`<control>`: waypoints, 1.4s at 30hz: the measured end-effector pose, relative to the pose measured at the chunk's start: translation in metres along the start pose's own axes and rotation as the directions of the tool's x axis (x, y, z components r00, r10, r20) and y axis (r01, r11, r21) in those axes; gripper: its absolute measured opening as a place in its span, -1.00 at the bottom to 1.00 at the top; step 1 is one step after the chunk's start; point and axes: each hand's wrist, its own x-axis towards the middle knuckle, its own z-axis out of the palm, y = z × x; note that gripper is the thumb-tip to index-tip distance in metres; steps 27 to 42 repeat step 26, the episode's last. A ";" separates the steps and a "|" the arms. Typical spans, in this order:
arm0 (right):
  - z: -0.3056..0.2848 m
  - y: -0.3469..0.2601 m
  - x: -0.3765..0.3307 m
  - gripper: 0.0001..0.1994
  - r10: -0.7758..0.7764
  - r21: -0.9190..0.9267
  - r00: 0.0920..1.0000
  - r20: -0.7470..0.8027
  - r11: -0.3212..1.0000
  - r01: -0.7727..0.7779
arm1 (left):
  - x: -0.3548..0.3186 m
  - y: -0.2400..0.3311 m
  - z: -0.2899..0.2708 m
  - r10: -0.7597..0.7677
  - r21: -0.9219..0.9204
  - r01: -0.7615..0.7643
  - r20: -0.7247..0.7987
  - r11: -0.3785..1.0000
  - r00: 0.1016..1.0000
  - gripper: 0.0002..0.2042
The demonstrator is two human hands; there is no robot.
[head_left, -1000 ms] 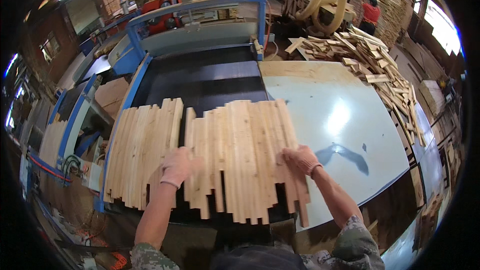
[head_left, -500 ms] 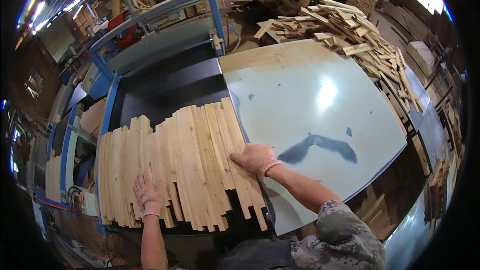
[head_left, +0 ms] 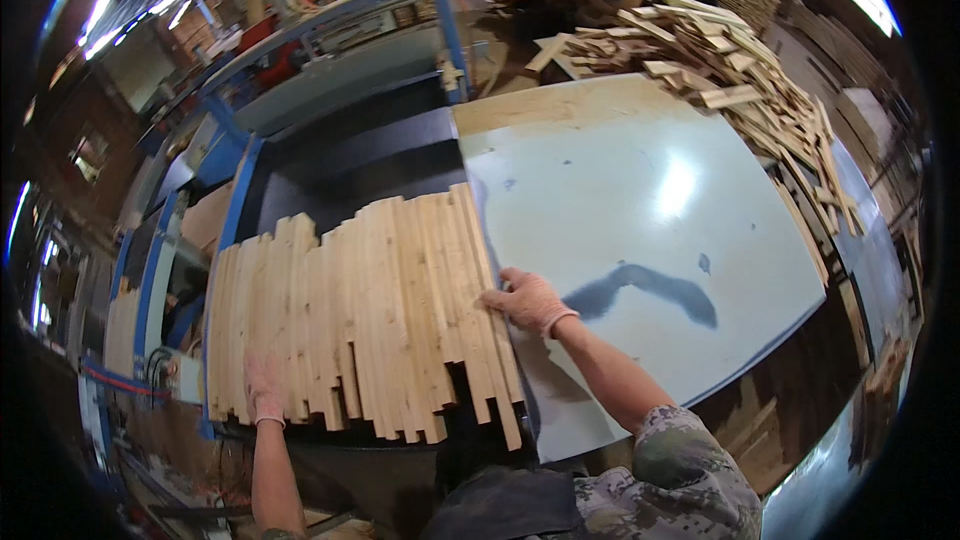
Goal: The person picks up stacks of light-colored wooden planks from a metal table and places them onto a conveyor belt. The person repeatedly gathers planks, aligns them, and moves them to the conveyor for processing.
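Dozens of pale wooden slats point(head_left: 360, 315) lie side by side in one flat batch at the centre-left of the frame, on the dark bed of a blue-framed machine point(head_left: 240, 165). Their far ends are roughly level, but the near ends are ragged, so the squaring-up looks only partly done. At the lower left, the left hand point(head_left: 264, 390), gloved, lies flat and spread on the near ends of the leftmost slats, gripping nothing. Right of centre, the right hand point(head_left: 527, 302), also gloved, presses open-palmed against the batch's right edge, fingers curved onto the outermost slat. Beyond it spreads a glossy pale table point(head_left: 660, 230), and a loose heap of offcuts point(head_left: 720, 65) fills the upper right.
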 end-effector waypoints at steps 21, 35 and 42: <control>-0.006 -0.029 -0.056 -0.29 -0.121 -0.639 0.893 -0.434 0.740 -0.210 | 0.040 -0.236 -0.126 -0.514 0.030 0.515 -0.054 0.856 0.856 -0.08; 0.009 -0.032 -0.074 -0.24 -0.028 -0.569 0.867 -0.498 0.765 -0.302 | 0.055 -0.250 -0.124 -0.412 0.069 0.412 -0.011 0.909 0.911 0.02; 0.009 -0.032 -0.074 -0.24 -0.028 -0.569 0.867 -0.498 0.765 -0.302 | 0.055 -0.250 -0.124 -0.412 0.069 0.412 -0.011 0.909 0.911 0.02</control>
